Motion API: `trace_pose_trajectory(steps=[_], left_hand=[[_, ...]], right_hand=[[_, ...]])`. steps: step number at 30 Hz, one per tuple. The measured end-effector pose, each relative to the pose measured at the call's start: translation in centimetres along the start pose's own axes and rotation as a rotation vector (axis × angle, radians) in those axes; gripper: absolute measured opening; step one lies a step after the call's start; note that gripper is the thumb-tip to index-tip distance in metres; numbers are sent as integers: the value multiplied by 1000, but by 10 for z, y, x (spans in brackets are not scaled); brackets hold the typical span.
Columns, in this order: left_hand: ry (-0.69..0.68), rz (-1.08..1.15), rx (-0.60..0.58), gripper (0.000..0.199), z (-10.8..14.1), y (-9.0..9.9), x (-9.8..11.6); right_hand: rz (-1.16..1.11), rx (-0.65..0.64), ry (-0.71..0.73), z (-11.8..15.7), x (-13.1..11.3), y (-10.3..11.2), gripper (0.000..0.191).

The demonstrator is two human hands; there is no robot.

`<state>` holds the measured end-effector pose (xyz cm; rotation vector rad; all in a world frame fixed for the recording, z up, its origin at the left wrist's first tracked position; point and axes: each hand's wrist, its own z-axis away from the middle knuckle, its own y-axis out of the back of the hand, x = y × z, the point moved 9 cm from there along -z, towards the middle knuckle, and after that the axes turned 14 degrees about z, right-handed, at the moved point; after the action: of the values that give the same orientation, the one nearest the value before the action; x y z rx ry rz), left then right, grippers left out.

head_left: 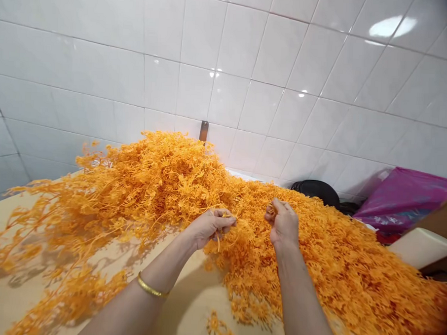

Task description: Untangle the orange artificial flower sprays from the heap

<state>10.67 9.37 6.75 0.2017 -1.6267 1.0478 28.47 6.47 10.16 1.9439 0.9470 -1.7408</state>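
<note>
Where the left hand point(216, 225) sets its grip, thumb and fingertips pinch a thin orange sprig stem point(218, 243) just above the near edge of the heaped artificial foliage point(174, 182); at the right hand point(284, 223), beside it, the fingers curl inward, but whether they close on anything cannot be told. Judging by their slender branching, the sprigs should prove light, springy and prone to tangle, best held by bare stem. Below the left grip lies a smooth tan counter point(199, 295); beyond, glossy white tiles point(199, 33).
</note>
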Motion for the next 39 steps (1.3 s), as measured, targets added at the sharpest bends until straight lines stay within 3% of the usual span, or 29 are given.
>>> trace_pose_trajectory(steps=[5,8,12,14,16,20,23,25,28,31,33,34,36,39], left_hand=[[-3,28,54,28,-4,8,-2],[4,19,52,29,-3,7,-5],[26,-6,46,26,-6,8,-14],[36,-41,36,25,-7,9,-18],[46,-85,8,25,-7,6,-22],[94,-158,-106,23,-3,-10,-28],[64,-116,-62,23,-1,-11,-22],[47,-65,0,24,-2,-6,-18],[36,-11,36,24,-4,1,-16],[41,-20,18,24,-7,4,-19],[57,-19,14,24,-7,4,-21],[56,-7,22,25,-6,5,-21],[44,3,7,25,-2,0,-16],[75,-42,-145,24,8,-21,-11]], right_hand=[[24,-163,-84,11,14,-27,23],[62,-339,-106,21,17,-46,26],[195,-649,-2,45,13,-73,27],[243,-720,46,52,14,-80,27],[261,-625,74,44,15,-74,29],[209,-281,97,13,12,-39,34],[181,-230,56,0,11,-25,34],[211,-287,-7,1,15,-25,33],[310,-488,-77,18,21,-41,33],[347,-738,25,44,17,-67,32],[330,-766,125,51,11,-77,31],[322,-720,163,49,9,-77,32],[274,-503,184,34,5,-64,34],[172,-172,122,8,4,-29,36]])
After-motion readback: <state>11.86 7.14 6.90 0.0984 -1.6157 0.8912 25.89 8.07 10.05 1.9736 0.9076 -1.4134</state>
